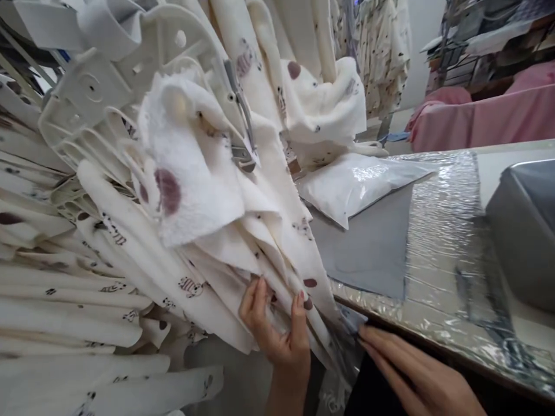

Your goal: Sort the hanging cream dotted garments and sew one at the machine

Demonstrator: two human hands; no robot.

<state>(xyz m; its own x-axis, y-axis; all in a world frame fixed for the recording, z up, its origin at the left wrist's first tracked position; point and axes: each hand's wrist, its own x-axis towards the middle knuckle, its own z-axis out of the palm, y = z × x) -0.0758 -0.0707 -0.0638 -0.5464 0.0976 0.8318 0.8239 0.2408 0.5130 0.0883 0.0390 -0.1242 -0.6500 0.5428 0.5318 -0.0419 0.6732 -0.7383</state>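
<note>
fabric (243, 242), cream with dark red spots and small printed figures, hangs in folded layers off white hangers (108, 98); it fills the view left of the table (437, 231). left hand (277, 326) reaches up from below into the lowest folds of the fabric, fingers (260, 300) spread and slipped between layers, thumb on one side, loosely pinching an edge rather than clamped tight. right hand (407, 370) lies just right of the fabric's bottom corner, at the near edge of the table, fingers straight and together, tips touching thin clear plastic (347, 346) that hangs there; it grasps nothing that shows. right of the fabric, on the table's silver foil cover, lie a grey sheet (373, 248) and a bagged white bundle (355, 185), the bundle touching the fabric's far folds. a grey box (524, 231) sits farther right. pink cloth (485, 118) lies beyond the table.
</note>
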